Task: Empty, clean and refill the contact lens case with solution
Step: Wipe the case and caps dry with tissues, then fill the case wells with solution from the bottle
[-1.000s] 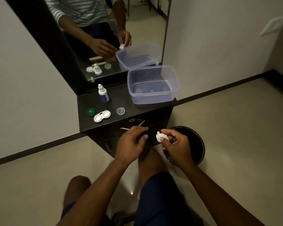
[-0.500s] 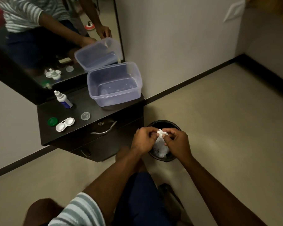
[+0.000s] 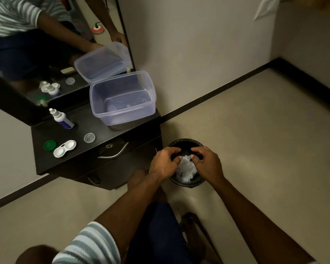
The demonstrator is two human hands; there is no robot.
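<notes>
A black waste bin on the floor holds crumpled white tissue. Both hands hang over its mouth, fingers curled; the left hand and the right hand sit on either side of the tissue, and whether they still pinch it cannot be told. On the dark worktop the clear plastic tub stands with a little liquid at its bottom. The open white contact lens case lies near the front edge, between a green cap and a clear cap, the solution bottle behind them. Half a second ago the hands held the tissue together above the bin; now it lies lower, inside.
</notes>
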